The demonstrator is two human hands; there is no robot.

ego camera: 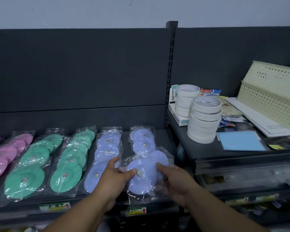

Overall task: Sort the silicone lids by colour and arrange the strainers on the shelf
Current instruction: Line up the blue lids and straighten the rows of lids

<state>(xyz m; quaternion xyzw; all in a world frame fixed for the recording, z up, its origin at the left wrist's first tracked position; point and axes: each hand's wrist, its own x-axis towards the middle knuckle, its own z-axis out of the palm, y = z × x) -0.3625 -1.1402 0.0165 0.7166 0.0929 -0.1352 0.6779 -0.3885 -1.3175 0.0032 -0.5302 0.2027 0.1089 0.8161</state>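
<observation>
Held packet: a clear bag of lavender silicone lids, the lavender packet (146, 180), lies at the front of the dark shelf (162, 138).
Left hand (114, 178): grip clamped on the lavender packet's left edge, thumb on top beside the lid's metal centre.
Right hand (176, 183): grip clamped on its right edge, one finger on top.
Behind it: a lavender row (143, 139), partly overlapped.
Left of it: a second lavender row (105, 148) just beside, then green rows (70, 163), pink rows (5, 154) farthest.
Right of it: tape rolls (204, 121) on a higher shelf, cream basket (271, 91) beyond.

Arms outstretched, left hand (115, 177) and right hand (176, 181) pinch the lid packet (145, 184), thumbs on top.
</observation>
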